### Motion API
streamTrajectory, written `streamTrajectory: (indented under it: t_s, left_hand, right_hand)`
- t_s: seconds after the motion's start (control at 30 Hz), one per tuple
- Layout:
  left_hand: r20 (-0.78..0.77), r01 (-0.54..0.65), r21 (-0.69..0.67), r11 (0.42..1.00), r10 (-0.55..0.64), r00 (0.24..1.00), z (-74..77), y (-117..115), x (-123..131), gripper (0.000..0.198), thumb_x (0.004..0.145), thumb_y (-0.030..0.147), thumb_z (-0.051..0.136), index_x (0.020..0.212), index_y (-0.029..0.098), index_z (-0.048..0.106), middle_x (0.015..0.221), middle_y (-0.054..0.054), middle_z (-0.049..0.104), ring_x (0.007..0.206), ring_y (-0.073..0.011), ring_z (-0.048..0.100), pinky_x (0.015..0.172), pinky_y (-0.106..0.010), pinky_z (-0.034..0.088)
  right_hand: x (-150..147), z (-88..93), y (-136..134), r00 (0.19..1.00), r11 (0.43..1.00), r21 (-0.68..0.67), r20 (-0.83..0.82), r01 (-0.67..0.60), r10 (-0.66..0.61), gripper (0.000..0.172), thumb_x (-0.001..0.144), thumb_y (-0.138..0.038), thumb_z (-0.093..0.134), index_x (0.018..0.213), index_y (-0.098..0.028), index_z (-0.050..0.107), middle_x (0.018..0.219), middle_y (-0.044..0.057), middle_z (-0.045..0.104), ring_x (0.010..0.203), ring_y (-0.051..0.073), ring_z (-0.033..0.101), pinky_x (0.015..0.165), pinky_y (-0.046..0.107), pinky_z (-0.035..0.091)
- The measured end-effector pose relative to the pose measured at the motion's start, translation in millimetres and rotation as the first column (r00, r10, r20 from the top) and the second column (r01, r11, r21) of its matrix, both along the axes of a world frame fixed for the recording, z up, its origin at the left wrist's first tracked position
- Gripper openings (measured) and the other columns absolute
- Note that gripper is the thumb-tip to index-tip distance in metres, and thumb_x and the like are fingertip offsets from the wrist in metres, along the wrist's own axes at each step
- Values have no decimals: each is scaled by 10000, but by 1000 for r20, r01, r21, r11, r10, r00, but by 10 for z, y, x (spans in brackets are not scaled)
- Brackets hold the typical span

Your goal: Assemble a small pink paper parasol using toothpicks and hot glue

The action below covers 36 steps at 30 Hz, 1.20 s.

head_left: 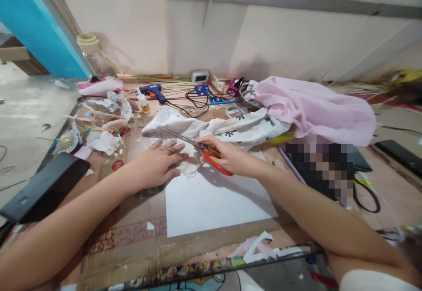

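Observation:
My right hand (227, 154) grips a pair of scissors (214, 161) by its orange handles. The long metal blades point up and left over a white patterned cloth (165, 121). Flat on the near edge of that cloth lies my left hand (160, 161), its fingers stretched out and spread close to the blades. Whether the blades are cutting into the cloth cannot be made out. Below both hands a white sheet of paper (214, 207) rests on a cardboard sheet (138, 225). The cloth runs right towards a pink cloth (316, 106).
At the back are a blue glue gun (154, 92), a small glue bottle (143, 102) and thin sticks. Small paper umbrellas (67, 141) and scraps lie left, behind a black box-like case (49, 185). A dark tablet-like device (310, 172) sits right. Paper strips (257, 247) lie near the front edge.

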State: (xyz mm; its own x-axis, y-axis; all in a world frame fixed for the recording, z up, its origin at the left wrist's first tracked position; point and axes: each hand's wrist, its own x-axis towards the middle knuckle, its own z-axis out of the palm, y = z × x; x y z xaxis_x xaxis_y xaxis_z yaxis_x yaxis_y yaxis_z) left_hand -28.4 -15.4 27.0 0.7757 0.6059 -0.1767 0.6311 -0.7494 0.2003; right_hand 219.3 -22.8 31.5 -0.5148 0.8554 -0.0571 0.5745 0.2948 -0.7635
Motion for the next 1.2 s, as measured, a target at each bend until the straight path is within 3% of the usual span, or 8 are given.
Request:
streamTrajectory:
  t_s: [0.17, 0.3, 0.43, 0.6, 0.77, 0.83, 1.0, 1.2]
  left_hand:
    - [16, -55, 4, 998, 55, 998, -16, 164, -129, 431, 935, 292, 458, 1367, 282, 474, 1523, -76, 354, 1406, -309, 313, 1114, -590, 231]
    - [56, -24, 34, 999, 22, 998, 14, 196, -198, 391, 918, 268, 501, 1307, 241, 534, 1486, -101, 415, 1377, -328, 354, 1095, -582, 267]
    - [139, 41, 67, 997, -50, 989, 137, 113, -151, 363, 874, 394, 612, 1202, 239, 599, 1354, -99, 544, 1275, -283, 469, 1079, -483, 324]
    - [181, -64, 169, 984, 33, 983, 160, -56, 15, 524, 807, 617, 586, 1068, 167, 650, 1096, -114, 621, 1041, -284, 564, 930, -435, 424]
    - [143, -90, 204, 975, 61, 988, 42, -79, 87, 241, 931, 328, 516, 904, 165, 692, 923, -73, 664, 891, -225, 596, 827, -373, 424]
    - [180, -94, 205, 974, 57, 982, 39, -45, 64, 248, 941, 247, 484, 843, 169, 697, 853, -53, 684, 829, -194, 606, 786, -337, 418]
    - [223, -103, 209, 972, 55, 973, 166, 11, -37, 230, 927, 198, 486, 829, 172, 693, 770, -28, 703, 726, -167, 616, 696, -304, 405]
    - [248, -146, 282, 948, 75, 966, 267, 18, -88, 263, 952, 258, 458, 847, 167, 683, 784, -35, 702, 767, -199, 632, 697, -329, 406]
  right_hand:
    - [-139, -40, 239, 1000, 998, 62, 5, -8, 7, 398, 875, -329, 509, 1244, -201, 434, 1148, 92, 620, 945, 191, 616, 859, 336, 467]
    - [-33, 74, 183, 993, 999, -41, -117, -30, 25, 450, 847, -384, 574, 1218, -184, 417, 950, 46, 590, 816, 158, 569, 749, 293, 469]
    - [240, 220, 80, 981, 975, -172, -155, -141, 114, 499, 800, -426, 648, 1205, -208, 454, 859, 0, 490, 689, 123, 470, 613, 244, 414]
    - [411, 275, 97, 991, 984, -175, -132, -38, 15, 437, 776, -525, 644, 1055, -202, 550, 805, 1, 503, 670, 138, 460, 592, 252, 379]
    - [405, 326, 129, 995, 982, -172, 43, -77, 85, 504, 707, -492, 694, 1085, -197, 541, 814, 2, 565, 694, 169, 521, 618, 267, 421]
    - [374, 332, 119, 990, 982, -162, 82, -98, 113, 496, 711, -511, 686, 1070, -194, 560, 835, 12, 595, 734, 190, 555, 648, 277, 441]
    - [306, 263, 65, 942, 981, 97, 309, -168, 131, 378, 766, -427, 678, 1076, -223, 606, 912, 37, 649, 805, 209, 600, 678, 274, 442]
    - [393, 229, 42, 824, 851, 438, 567, -291, -10, 285, 801, -295, 644, 1074, -216, 618, 876, 52, 641, 804, 217, 610, 611, 268, 372]
